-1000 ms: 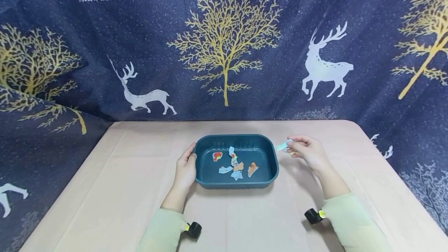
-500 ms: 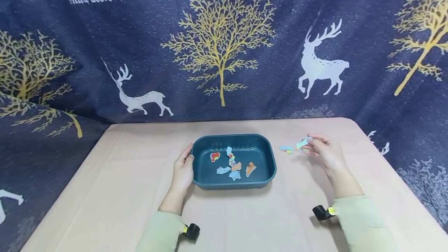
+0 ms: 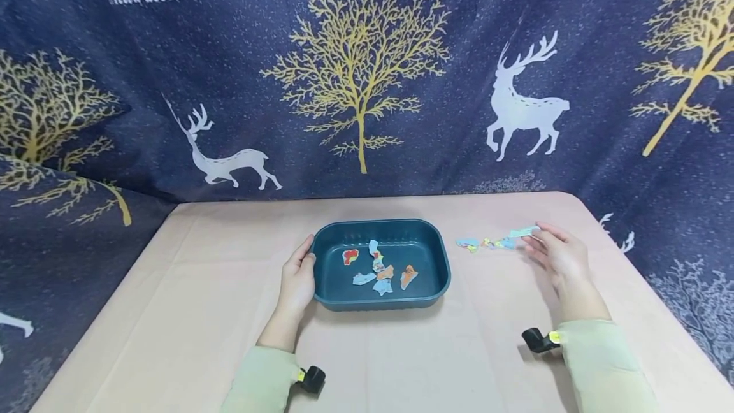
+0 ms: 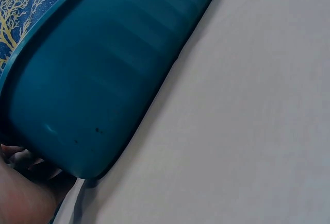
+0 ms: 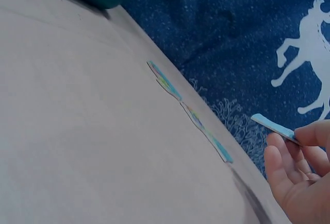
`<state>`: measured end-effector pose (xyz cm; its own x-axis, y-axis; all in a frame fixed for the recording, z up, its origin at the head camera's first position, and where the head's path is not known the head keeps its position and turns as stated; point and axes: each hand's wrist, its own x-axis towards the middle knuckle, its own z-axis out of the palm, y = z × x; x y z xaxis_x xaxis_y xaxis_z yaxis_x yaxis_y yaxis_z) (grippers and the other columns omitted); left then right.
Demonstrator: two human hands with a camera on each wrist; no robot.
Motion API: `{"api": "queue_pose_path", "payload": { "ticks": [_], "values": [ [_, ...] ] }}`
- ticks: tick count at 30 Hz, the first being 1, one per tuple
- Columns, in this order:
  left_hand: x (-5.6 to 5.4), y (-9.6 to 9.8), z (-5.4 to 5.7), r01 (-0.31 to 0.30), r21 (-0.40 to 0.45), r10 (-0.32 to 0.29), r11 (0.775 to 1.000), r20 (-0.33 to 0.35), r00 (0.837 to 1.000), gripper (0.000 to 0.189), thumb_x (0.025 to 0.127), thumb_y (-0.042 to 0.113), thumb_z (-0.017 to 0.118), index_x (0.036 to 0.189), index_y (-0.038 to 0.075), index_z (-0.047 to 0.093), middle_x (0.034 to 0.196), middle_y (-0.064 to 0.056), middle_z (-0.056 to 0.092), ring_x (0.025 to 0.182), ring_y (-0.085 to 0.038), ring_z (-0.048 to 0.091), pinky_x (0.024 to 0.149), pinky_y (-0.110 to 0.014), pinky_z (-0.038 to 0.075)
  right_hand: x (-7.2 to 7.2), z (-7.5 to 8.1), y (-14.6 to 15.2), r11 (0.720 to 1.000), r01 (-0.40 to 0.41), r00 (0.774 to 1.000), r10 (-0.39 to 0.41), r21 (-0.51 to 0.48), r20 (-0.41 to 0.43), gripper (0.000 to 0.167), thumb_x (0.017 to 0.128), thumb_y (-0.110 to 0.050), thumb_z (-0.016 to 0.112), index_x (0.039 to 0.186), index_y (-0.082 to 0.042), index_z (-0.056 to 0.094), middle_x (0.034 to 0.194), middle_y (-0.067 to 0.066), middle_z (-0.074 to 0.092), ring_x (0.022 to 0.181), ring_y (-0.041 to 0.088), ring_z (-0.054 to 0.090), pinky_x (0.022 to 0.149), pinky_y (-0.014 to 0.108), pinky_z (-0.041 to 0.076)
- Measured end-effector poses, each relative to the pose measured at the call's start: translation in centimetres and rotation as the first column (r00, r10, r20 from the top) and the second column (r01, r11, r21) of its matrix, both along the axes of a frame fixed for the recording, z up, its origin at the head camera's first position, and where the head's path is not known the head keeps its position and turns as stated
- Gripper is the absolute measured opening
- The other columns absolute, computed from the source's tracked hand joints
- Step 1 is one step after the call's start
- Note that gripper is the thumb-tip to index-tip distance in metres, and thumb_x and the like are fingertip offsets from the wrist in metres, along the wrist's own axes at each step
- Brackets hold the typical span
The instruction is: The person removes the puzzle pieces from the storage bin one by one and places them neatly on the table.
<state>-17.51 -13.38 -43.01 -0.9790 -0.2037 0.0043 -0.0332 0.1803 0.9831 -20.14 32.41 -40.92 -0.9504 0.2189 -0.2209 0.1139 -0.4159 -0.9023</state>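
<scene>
My left hand (image 3: pixel 297 278) grips the left end of a dark teal tray (image 3: pixel 378 304), thumb at the rim. In the left wrist view the tray's outer wall (image 4: pixel 103 80) fills the upper left, with part of the hand (image 4: pixel 26 193) below it. Several irregular puzzle pieces lie in the tray, among them a red one (image 3: pixel 350 257) and an orange one (image 3: pixel 409 276). My right hand (image 3: pixel 564 260) pinches a light blue puzzle piece (image 5: pixel 273 126) between thumb and fingers, above the table. Just left of it, puzzle pieces (image 3: pixel 467 244) lie in a row on the table.
A pale pink cloth covers the table (image 3: pixel 172 311). Behind it hangs a dark blue curtain (image 3: pixel 241 81) printed with trees and deer. A black wrist camera (image 3: pixel 312 380) sits by the left sleeve, another camera (image 3: pixel 538 340) by the right.
My right hand has moved to the right along the row; another puzzle piece now lies there, and the hand holds a light blue one. The left hand stays on the tray.
</scene>
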Motion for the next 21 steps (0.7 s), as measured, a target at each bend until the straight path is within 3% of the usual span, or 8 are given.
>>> {"api": "queue_pose_path", "payload": {
  "ticks": [3,4,6,9,12,21],
  "values": [
    [-0.01,0.0,-0.02,0.001,0.002,-0.001,1.0,0.003,1.0,0.044,0.1,0.011,0.036,0.144,0.007,0.04,0.151,-0.009,0.036,0.143,-0.026,0.027,0.118,-0.045,0.023,0.02,-0.2,0.32,1.0,0.028,0.999,-0.028,0.006,0.029,0.018,0.091,-0.004,0.058,0.092,-0.02,0.067,0.081,-0.006,0.07,0.073,0.009,0.071,0.07,0.022,0.059],
    [-0.01,0.0,-0.02,0.001,0.003,-0.001,1.0,0.006,1.0,0.044,0.1,0.011,0.036,0.144,0.007,0.04,0.151,-0.009,0.036,0.143,-0.026,0.027,0.118,-0.045,0.023,0.04,-0.25,0.4,0.999,0.035,0.998,-0.036,0.019,0.043,0.018,0.092,-0.005,0.057,0.1,-0.018,0.066,0.081,-0.007,0.07,0.073,0.009,0.071,0.07,0.022,0.059],
    [0.01,-0.01,-0.02,0.001,0.004,-0.001,1.0,0.008,1.0,0.044,0.1,0.011,0.036,0.144,0.007,0.039,0.151,-0.009,0.036,0.143,-0.026,0.027,0.118,-0.044,0.022,0.1,-0.35,0.53,0.998,0.048,0.996,-0.052,0.049,0.079,0.03,0.093,-0.007,0.056,0.121,-0.015,0.059,0.08,-0.008,0.069,0.073,0.007,0.07,0.072,0.021,0.059],
    [0.08,-0.06,-0.04,-0.002,-0.003,0.002,1.0,0.008,1.0,0.044,0.1,0.01,0.036,0.144,0.007,0.04,0.151,-0.009,0.036,0.143,-0.026,0.027,0.118,-0.044,0.022,0.17,-0.45,0.62,0.994,0.044,0.989,-0.058,0.1,0.133,0.054,0.095,-0.009,0.053,0.145,-0.006,0.034,0.078,-0.011,0.068,0.074,0.004,0.07,0.075,0.02,0.058],
    [0.09,-0.12,-0.09,-0.003,-0.017,0.003,1.0,0.007,1.0,0.044,0.1,0.01,0.035,0.144,0.006,0.04,0.151,-0.009,0.036,0.143,-0.026,0.027,0.118,-0.044,0.023,0.17,-0.59,0.69,0.992,0.039,0.985,-0.059,0.121,0.161,0.06,0.096,-0.01,0.051,0.148,0.0,0.023,0.076,-0.011,0.068,0.073,0.003,0.069,0.076,0.02,0.057],
    [-0.15,-0.06,-0.08,0.0,-0.019,0.0,1.0,0.008,1.0,0.044,0.1,0.011,0.035,0.144,0.007,0.038,0.152,-0.008,0.036,0.143,-0.026,0.027,0.118,-0.044,0.024,-0.3,-0.95,0.74,0.988,0.061,0.98,-0.086,0.14,0.179,0.061,0.094,-0.007,0.054,0.146,0.003,0.026,0.075,-0.01,0.067,0.072,0.004,0.07,0.075,0.02,0.058]
  ]
}}
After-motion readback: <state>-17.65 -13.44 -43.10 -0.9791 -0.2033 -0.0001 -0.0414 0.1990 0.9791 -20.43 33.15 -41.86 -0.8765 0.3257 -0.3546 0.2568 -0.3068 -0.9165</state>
